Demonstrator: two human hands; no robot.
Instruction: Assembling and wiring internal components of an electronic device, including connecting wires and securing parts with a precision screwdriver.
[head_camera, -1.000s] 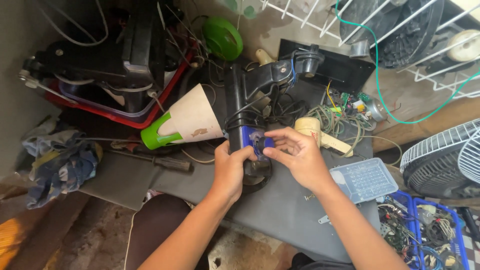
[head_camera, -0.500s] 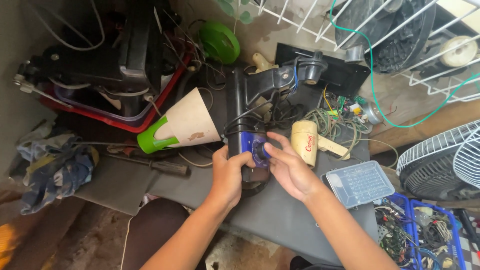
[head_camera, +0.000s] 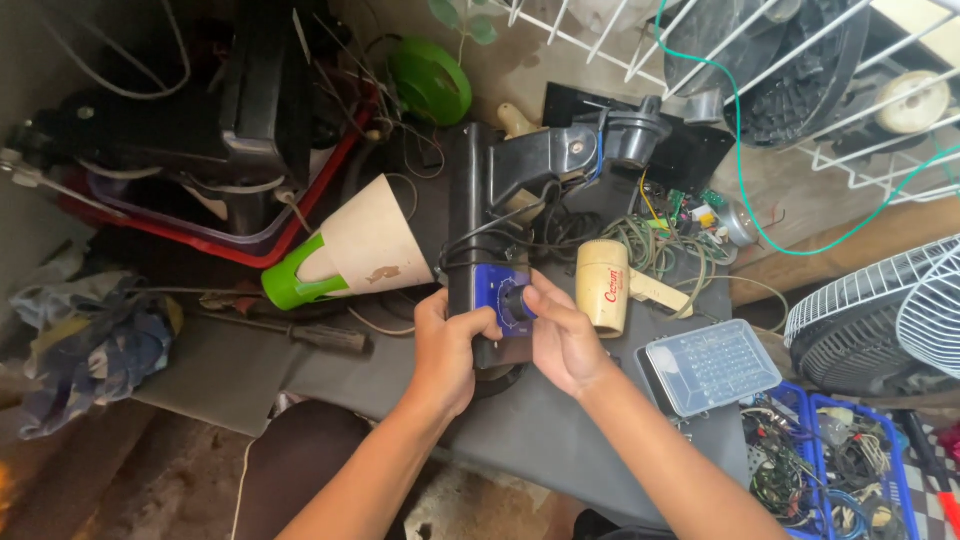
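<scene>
A black fan stand (head_camera: 470, 210) lies on a grey mat (head_camera: 520, 430), its blue control panel (head_camera: 495, 292) facing me. My left hand (head_camera: 448, 345) grips the panel's left side with the thumb on its face. My right hand (head_camera: 562, 335) pinches the black round knob (head_camera: 515, 302) on the panel between thumb and fingers. The stand's upper bracket (head_camera: 580, 150) points to the far right, with black cable trailing beside it.
A cream cone with a green handle (head_camera: 350, 250) lies left of the stand, a cream cylinder (head_camera: 602, 285) right of it. A screwdriver (head_camera: 320, 335), a clear parts box (head_camera: 712, 365), tangled wires (head_camera: 660, 235), blue bins (head_camera: 840, 470), fan grilles (head_camera: 890, 310) and a rag (head_camera: 80, 345) surround the mat.
My right hand has slid left from beside the panel onto the knob and closed on it. My left hand keeps its grip on the panel's side.
</scene>
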